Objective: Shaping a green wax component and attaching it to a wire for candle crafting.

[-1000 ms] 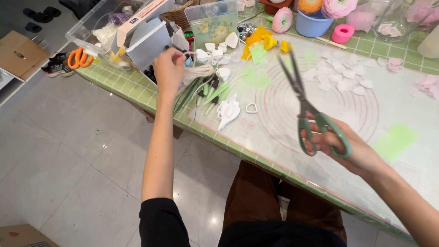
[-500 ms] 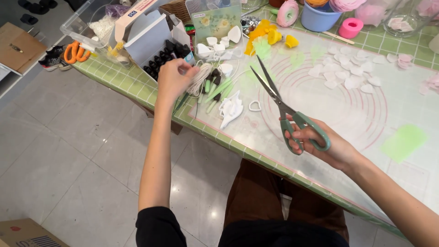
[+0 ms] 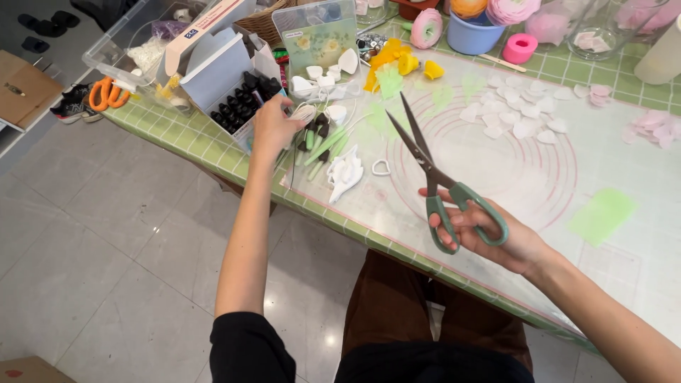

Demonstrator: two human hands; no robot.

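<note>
Has drawn the left hand [image 3: 273, 128] back, within the last second, from the far side of the white box of small black bottles [image 3: 237, 106] to the near edge of that box. Has also brought the right hand [image 3: 496, 237] inward over the counter [image 3: 213, 152], so that the green-handled scissors [image 3: 433, 174] now hang above the middle of the clear mat with pink rings [image 3: 553, 177] rather than further to the right. Has spread the blades too: close together a second ago, now in a narrow V with the tips up and away from the body.

Judging from that, brings both hands nearer to one another while cutting nothing yet; nothing between the blades.

Curls the left hand loosely, fingers bent and pinched at a pale coil [image 3: 306, 112] beside a bundle of green-handled tools [image 3: 323, 142]; cannot tell whether lifting it or only touching it. Keeps the right hand closed through the scissor loops, thumb in one and fingers in the other, clear of the mat.

Leaves close by: a white moulded piece [image 3: 345, 174] just beside the bundle, scattered white petals [image 3: 525, 117] on the far part of the mat, a pale green sheet [image 3: 603, 213] to the right, and orange-handled scissors [image 3: 106, 92] well apart at the far left.
</note>
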